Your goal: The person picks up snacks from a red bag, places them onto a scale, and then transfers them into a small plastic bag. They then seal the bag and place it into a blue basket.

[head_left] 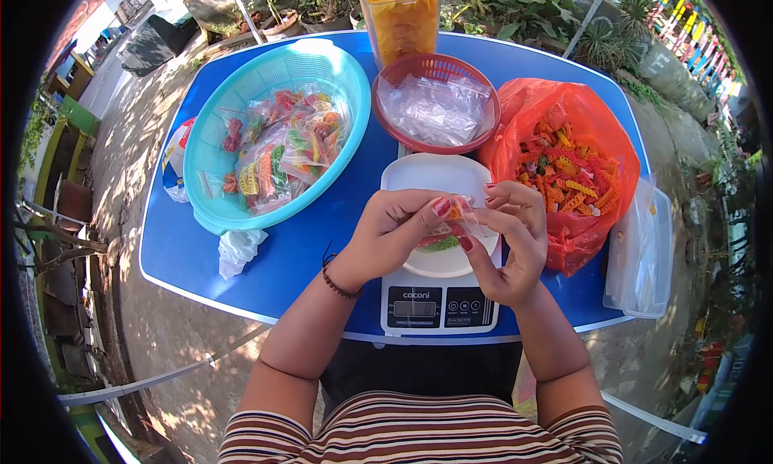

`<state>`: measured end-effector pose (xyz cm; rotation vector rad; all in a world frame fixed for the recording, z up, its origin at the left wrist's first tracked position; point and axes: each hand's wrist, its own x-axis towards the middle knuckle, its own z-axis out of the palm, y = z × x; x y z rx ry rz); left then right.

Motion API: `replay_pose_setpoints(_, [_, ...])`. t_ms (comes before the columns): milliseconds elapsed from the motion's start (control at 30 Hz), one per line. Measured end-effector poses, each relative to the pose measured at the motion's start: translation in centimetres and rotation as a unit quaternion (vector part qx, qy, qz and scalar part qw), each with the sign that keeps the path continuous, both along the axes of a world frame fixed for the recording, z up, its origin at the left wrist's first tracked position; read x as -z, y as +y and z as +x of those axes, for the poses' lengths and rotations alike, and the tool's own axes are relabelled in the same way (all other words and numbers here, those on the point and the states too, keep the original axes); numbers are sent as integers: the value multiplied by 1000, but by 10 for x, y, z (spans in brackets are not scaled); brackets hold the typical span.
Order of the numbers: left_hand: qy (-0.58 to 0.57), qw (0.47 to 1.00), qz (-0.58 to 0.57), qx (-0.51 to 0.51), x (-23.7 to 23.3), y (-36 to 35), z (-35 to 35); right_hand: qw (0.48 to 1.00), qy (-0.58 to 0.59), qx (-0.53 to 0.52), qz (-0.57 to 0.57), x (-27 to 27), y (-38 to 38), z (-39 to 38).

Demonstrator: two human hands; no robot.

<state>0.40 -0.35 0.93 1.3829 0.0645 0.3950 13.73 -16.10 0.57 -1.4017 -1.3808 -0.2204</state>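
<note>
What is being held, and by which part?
The left hand and right hand pinch a snack bag, apparently along its top edge.

**One head-worn camera, angled down over the bench**

Single view, worn on the person's head. It faces forward and steeply down. The striped shirt [419, 432] fills the bottom edge, and the far rim of the blue bench [322, 238] curves near the top. Range is close: the left hand [394, 232] and right hand [515, 238] meet on a small bag [459, 218] at frame centre, with the forearms running up from below. The lens is a wide fisheye, so a dark round border cuts the corners and straight edges bow. Ground [137, 142] and plants [499, 5] show around the bench.
</note>
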Motion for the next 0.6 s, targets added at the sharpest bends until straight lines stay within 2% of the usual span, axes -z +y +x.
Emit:
replay_pose_setpoints(267, [-3, 1000, 17, 10, 2, 4, 0, 999, 6, -20, -42, -2, 2, 0])
replay_pose_setpoints(333, [-9, 1000, -8, 14, -1, 1, 0, 999, -4, -9, -44, 2, 1, 2])
replay_pose_setpoints(433, [-49, 999, 18, 1, 5, -3, 4, 1000, 4, 6, -29, 5, -1, 4])
replay_pose_setpoints(600, [-36, 999, 10, 13, 6, -2, 4, 999, 5, -4, -32, 2, 2, 2])
